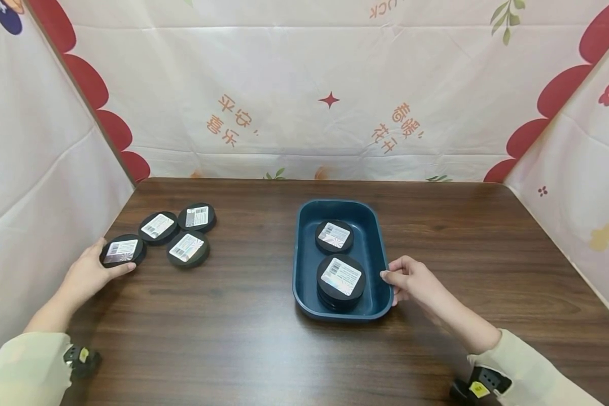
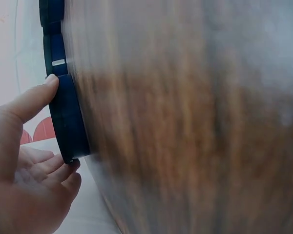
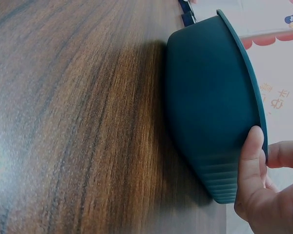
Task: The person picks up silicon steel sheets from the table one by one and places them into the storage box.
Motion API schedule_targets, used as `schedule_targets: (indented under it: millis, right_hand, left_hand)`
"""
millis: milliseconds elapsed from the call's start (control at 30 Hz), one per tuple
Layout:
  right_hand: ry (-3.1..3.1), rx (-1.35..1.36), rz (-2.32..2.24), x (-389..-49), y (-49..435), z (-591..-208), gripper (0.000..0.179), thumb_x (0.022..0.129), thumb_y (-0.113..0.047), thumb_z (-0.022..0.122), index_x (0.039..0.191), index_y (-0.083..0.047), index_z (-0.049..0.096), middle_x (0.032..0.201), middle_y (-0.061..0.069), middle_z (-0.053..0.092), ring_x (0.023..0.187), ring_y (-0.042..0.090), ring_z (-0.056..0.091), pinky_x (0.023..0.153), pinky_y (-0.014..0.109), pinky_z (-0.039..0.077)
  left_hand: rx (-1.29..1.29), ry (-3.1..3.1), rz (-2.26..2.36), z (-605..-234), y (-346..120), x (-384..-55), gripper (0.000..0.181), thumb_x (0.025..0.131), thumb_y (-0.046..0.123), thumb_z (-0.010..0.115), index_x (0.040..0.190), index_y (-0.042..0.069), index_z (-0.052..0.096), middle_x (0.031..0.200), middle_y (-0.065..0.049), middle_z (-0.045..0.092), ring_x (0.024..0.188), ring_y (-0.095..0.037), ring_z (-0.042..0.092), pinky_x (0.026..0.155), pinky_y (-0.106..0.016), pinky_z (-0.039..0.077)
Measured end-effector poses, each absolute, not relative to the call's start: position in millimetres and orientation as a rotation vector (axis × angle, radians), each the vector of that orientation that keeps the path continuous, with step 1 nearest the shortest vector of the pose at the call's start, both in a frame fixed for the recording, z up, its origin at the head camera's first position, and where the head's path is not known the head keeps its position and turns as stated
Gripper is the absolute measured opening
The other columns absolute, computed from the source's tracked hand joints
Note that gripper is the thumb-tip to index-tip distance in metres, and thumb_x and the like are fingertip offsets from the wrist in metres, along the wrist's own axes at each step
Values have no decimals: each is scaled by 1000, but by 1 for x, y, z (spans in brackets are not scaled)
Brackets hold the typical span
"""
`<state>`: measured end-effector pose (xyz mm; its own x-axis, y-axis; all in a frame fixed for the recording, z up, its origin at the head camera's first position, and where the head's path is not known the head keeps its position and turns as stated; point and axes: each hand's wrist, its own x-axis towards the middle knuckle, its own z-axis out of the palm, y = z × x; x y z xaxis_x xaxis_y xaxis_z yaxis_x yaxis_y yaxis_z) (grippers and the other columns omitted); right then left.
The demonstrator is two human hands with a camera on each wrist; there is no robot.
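On the left of the table, my left hand point(image 1: 87, 272) holds a flat black round container point(image 1: 123, 251) with a white barcode label, thumb on its near side and fingers round its far left edge. In the left wrist view, the thumb point(image 2: 38, 99) and fingers touch the container's side point(image 2: 70, 119). My right hand point(image 1: 413, 280) pinches the right rim of a dark blue tray point(image 1: 301, 256). Inside the tray lie a labelled black container point(image 1: 334, 235) and, nearer me, a stack of such containers point(image 1: 341, 279). The right wrist view shows the fingers on the tray's rim point(image 3: 256, 102).
Three more labelled black containers lie close together beside the held one: one behind point(image 1: 158, 227), one farther back point(image 1: 197, 217) and one in front point(image 1: 188, 249). The brown wooden table point(image 1: 223, 338) is bounded by a white patterned cloth point(image 1: 284, 73) at the back and sides.
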<state>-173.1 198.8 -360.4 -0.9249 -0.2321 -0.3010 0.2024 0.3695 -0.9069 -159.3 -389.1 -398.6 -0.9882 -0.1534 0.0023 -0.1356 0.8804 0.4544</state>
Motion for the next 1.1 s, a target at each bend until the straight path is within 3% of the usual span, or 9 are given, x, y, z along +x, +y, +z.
schedule_targets:
  millis: [333, 1100]
  right_hand:
    - [2266, -20, -1564, -173, 199, -360, 28, 92, -10, 54, 106, 10, 40, 71, 8, 52, 55, 15, 53, 55, 31, 52]
    - [2273, -26, -1559, -173, 199, -359, 28, 91, -10, 54, 105, 10, 40, 71, 10, 52, 55, 15, 54, 56, 30, 52]
  left_hand:
    - [261, -2979, -686, -400, -392, -159, 97, 78, 43, 71, 130, -24, 25, 120, -45, 34, 108, -57, 36, 87, -64, 31]
    - [391, -2993, -776, -402, -390, -153, 98, 72, 53, 73, 129, -16, 31, 113, -40, 31, 98, -48, 38, 77, -55, 37]
